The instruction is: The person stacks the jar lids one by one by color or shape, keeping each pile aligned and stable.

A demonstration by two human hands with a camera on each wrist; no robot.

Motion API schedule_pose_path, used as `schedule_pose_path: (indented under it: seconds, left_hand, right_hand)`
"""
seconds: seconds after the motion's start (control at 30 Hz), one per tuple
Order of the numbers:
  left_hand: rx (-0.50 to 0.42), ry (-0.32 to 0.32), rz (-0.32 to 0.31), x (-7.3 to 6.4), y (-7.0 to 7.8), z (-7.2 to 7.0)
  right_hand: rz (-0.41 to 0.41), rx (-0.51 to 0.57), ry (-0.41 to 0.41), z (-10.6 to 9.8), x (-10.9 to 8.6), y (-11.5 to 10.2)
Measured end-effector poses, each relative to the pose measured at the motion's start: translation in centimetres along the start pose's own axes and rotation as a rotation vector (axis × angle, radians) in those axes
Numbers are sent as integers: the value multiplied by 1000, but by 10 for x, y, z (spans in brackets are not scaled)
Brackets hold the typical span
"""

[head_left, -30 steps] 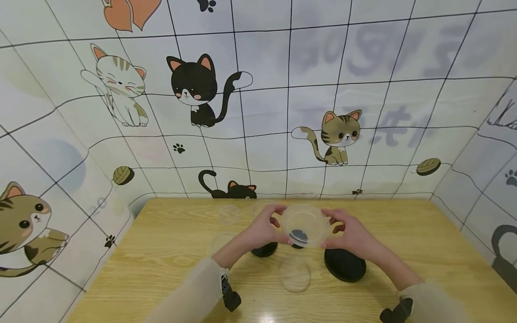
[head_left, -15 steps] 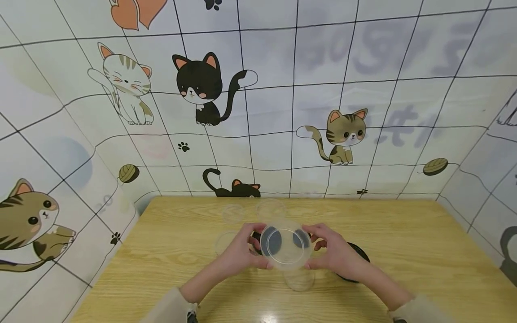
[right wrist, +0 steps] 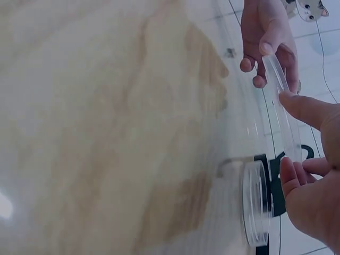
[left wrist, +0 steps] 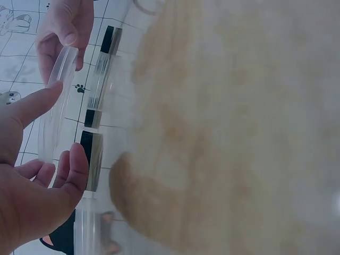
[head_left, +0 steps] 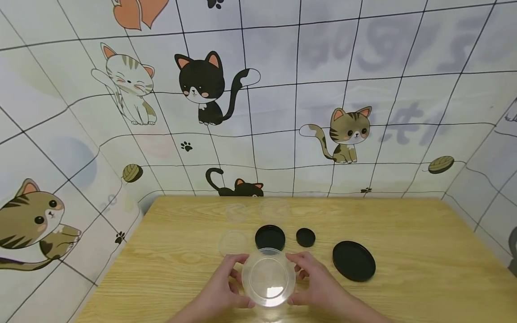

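A round, clear plastic lid (head_left: 269,278) with a raised rim is held between both hands near the front of the wooden table. My left hand (head_left: 224,289) pinches its left edge between thumb and fingers. On the opposite edge my right hand (head_left: 317,287) has a similar pinch. Both wrist views show the lid edge-on, above the tabletop. Just beyond it in the head view lies a round black dish (head_left: 269,237), partly overlapped by the lid. A small black disc (head_left: 305,237) and a larger black disc (head_left: 354,261) lie to the right.
Several clear round pieces lie on the table (head_left: 420,251) at the back left, among them a clear disc (head_left: 233,243) beside the black dish. A clear shallow dish (right wrist: 256,204) stands low in the right wrist view. Behind the table hangs a cat-patterned cloth (head_left: 274,112).
Both hands have brought the clear lid toward the front and left. The black dish and discs, partly covered by hands and lid before, now show more fully.
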State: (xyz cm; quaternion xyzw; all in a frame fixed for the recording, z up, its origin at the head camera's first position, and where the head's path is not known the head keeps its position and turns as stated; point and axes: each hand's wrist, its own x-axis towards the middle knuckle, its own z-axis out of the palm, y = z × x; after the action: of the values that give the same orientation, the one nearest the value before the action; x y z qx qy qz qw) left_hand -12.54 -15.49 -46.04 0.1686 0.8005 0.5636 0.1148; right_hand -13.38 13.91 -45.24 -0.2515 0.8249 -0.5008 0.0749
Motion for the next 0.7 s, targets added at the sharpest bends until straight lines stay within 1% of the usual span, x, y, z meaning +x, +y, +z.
schedule_pose_path:
  seconds: [0.1, 0.17, 0.23, 0.33, 0.47, 0.53, 0.57, 0.67, 0.7]
  left_hand:
    - [-18, -10, -22, -11, -5, -3]
    - [-18, -24, -26, -16, -8, -6]
    - [-3, -45, -9, -19, -11, -9]
    - [14, -73, 19, -20, -15, -14]
    - [-3, -108, 29, -22, -17, -19]
    - [0, -117, 35, -23, -19, -21]
    - [0, -121, 35, -23, -19, -22]
    - [22, -123, 41, -25, -20, -25]
    - [18, -124, 33, -25, -20, -26]
  right_hand:
    - [15, 19, -12, 10, -2, -2]
    - [23, 26, -23, 17, -5, -2]
    - [39, 44, -34, 24, -7, -2]
    - [54, 51, -41, 35, -9, 1]
    - [58, 35, -35, 46, -10, 5]
    - [49, 14, -27, 50, -10, 6]
    - [60, 16, -28, 51, -10, 6]
    - [45, 24, -23, 55, -10, 8]
    - [36, 29, -22, 57, -10, 8]
